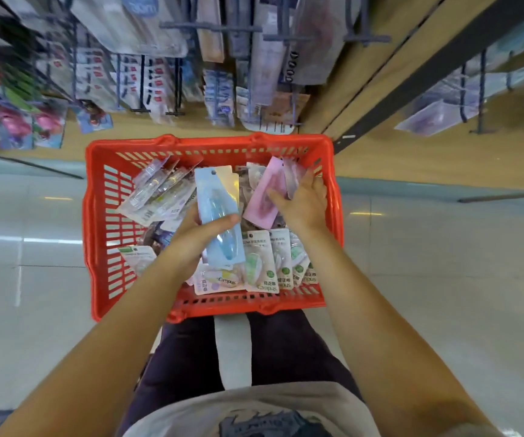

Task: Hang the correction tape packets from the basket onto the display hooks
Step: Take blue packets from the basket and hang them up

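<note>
Two hands are down in the red basket [97, 222], which stands on the floor below the display hooks [210, 26]. The left hand [202, 236] grips a blue correction tape packet [219, 212] above the middle of the basket, thumb across its front. The right hand [305, 203], at the far right corner, has its fingers round a pink packet [268, 192] and a clear one behind it. More packets [262, 263] lie loose along the near edge and in the far left corner. The risk, as I judge it, is the right hand's double hold: lifting two slick packets at once could let one slide out and drop. The hooks already look crowded, so threading a punched hole may snag hanging stock.
</note>
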A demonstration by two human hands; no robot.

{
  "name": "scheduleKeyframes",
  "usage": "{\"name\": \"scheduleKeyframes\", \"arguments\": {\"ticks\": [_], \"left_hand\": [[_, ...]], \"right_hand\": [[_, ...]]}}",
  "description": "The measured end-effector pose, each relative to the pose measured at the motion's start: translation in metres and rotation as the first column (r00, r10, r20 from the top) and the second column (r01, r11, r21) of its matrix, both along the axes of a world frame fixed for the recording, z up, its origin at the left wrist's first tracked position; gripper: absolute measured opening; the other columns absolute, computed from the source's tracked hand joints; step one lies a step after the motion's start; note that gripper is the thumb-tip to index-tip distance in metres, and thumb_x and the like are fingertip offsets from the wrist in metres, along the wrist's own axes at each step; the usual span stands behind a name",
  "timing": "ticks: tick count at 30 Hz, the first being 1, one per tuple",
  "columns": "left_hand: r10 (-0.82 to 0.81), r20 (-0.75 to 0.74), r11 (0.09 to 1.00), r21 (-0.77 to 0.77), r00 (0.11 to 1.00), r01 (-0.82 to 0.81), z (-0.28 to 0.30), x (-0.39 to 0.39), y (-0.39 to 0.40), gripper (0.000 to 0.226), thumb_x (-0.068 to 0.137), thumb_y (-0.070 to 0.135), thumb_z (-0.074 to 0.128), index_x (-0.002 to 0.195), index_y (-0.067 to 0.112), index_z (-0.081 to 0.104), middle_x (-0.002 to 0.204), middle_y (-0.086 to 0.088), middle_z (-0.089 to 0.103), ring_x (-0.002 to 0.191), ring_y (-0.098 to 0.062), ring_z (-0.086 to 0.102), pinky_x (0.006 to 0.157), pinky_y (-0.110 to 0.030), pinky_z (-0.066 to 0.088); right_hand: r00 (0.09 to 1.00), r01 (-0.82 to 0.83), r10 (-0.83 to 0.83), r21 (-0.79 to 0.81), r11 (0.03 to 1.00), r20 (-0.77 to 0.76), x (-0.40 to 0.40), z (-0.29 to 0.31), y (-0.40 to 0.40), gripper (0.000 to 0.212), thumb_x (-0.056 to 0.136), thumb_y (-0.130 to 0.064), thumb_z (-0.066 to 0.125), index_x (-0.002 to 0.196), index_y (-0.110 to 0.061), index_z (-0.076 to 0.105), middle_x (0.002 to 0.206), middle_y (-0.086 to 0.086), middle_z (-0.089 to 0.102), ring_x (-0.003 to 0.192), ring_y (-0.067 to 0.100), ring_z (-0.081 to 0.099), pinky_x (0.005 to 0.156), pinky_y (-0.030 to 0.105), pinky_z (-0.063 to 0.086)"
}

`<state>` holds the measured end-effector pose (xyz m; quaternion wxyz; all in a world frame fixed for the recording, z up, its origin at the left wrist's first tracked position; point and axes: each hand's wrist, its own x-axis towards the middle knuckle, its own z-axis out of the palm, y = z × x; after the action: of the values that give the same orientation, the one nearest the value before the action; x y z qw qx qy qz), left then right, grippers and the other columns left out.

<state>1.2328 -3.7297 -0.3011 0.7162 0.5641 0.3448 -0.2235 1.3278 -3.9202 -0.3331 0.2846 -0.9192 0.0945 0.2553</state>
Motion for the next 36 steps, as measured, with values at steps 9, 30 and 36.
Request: {"name": "scheduleKeyframes", "arguments": {"ticks": [9, 30, 36], "left_hand": [[0.033, 0.021, 0.999, -0.003, 0.999, -0.033, 0.0, 0.004, 0.007, 0.054, 0.082, 0.025, 0.082, 0.132, 0.019, 0.063, 0.108, 0.002, 0.077, 0.101, -0.017, 0.073, 0.081, -0.032, 0.056], [-0.014, 0.016, 0.997, -0.08, 1.0, 0.015, -0.012, 0.008, 0.022, 0.036, 0.09, 0.019, 0.078, 0.121, 0.027, 0.064, 0.099, 0.009, 0.078, 0.101, -0.018, 0.074, 0.074, -0.025, 0.057], [0.001, 0.084, 1.0, -0.025, 0.997, 0.002, -0.012, 0.023, 0.029, 0.066, 0.073, 0.036, 0.084, 0.134, 0.025, 0.061, 0.118, 0.002, 0.076, 0.111, -0.018, 0.072, 0.089, -0.036, 0.058]], "right_hand": [[1.0, -0.019, 0.018, 0.121, 0.993, 0.009, -0.013, 0.004, 0.011, 0.085, 0.085, -0.06, 0.068, 0.15, -0.019, 0.032, 0.158, 0.01, 0.021, 0.149, 0.03, 0.018, 0.123, 0.047, 0.019], [0.834, 0.55, -0.471, 0.353, 0.757, -0.289, 0.004, -0.003, 0.052, 0.069, 0.063, -0.039, 0.093, 0.119, -0.009, 0.067, 0.11, 0.002, 0.073, 0.092, 0.013, 0.071, 0.065, 0.021, 0.055], [0.739, 0.674, -0.582, 0.399, 0.622, -0.339, 0.001, -0.002, 0.049, 0.032, 0.08, -0.03, 0.085, 0.105, -0.013, 0.073, 0.098, 0.0, 0.073, 0.08, 0.01, 0.068, 0.062, 0.017, 0.052]]}}
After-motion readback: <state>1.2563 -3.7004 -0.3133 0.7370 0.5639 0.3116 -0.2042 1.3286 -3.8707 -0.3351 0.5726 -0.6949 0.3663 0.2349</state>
